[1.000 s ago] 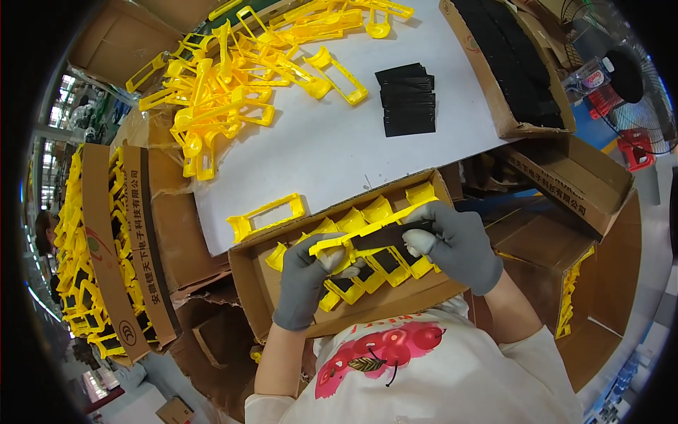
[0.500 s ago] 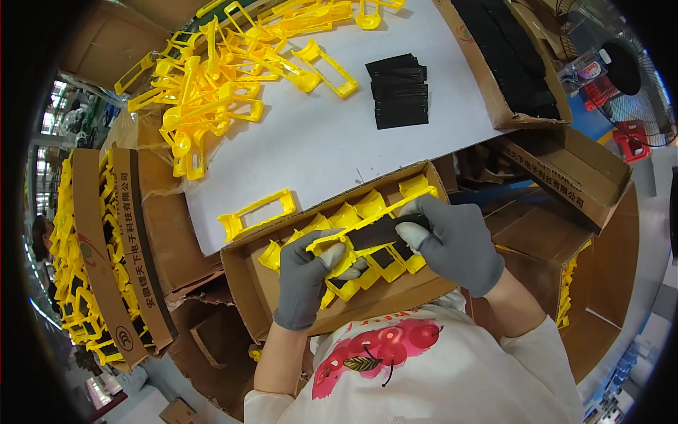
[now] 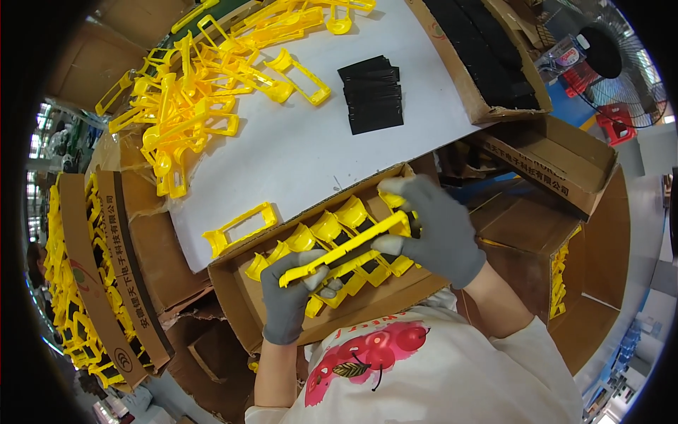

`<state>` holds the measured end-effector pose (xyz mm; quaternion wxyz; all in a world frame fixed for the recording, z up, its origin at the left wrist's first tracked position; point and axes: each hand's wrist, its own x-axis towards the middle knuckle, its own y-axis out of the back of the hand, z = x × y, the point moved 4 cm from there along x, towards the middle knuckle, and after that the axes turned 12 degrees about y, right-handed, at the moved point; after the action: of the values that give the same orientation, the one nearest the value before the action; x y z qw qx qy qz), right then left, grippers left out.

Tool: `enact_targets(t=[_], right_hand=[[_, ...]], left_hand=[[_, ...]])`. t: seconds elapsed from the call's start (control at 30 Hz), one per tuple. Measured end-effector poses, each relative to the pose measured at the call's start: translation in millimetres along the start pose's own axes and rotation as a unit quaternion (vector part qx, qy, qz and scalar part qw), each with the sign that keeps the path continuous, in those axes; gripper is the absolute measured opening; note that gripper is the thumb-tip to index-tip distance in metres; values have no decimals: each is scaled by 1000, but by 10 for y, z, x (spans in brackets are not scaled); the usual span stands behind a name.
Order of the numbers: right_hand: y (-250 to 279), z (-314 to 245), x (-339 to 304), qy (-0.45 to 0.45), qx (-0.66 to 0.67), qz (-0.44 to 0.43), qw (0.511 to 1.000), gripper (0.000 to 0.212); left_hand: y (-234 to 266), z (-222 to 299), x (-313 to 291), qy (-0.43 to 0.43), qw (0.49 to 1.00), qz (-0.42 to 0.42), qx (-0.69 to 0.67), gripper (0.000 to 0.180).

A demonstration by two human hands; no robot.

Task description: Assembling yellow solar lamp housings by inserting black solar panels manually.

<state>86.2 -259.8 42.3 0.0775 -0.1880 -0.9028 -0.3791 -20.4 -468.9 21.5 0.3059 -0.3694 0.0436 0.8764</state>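
A yellow plastic frame (image 3: 346,249) is held up edge-on over an open cardboard box (image 3: 236,297). My left hand (image 3: 288,293), in a grey glove with pale fingertips, is closed around its left end. At the other end, my gloved right hand (image 3: 445,233) has the frame between thumb and fingers, with some motion blur. Whether a black piece sits in this frame is hidden at this angle. Beneath the hands, the box contains a row of yellow frames (image 3: 326,227) with dark pieces showing in them.
One yellow frame (image 3: 244,225) lies on the white table (image 3: 296,155) beside the box. Farther back are a heap of yellow frames (image 3: 183,106) and a stack of black sheets (image 3: 374,99). A carton of black pieces (image 3: 487,63) stands at right, a filled carton (image 3: 85,275) at left.
The held frame has turned from showing its black inner face to edge-on. My right hand has shifted its fingers toward the frame's right end. The whole view has moved slightly.
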Motion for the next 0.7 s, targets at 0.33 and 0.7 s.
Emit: enact_targets(t=[0.33,0.7], right_hand=[[-465,-20,-205,-77,125,-125,981,36],[110,1256,860,59,-222,55,972,28]], left_hand=[[372,-362,-137,0,998,51,35,23],[1679,166,-408,162,947,127,245,17]])
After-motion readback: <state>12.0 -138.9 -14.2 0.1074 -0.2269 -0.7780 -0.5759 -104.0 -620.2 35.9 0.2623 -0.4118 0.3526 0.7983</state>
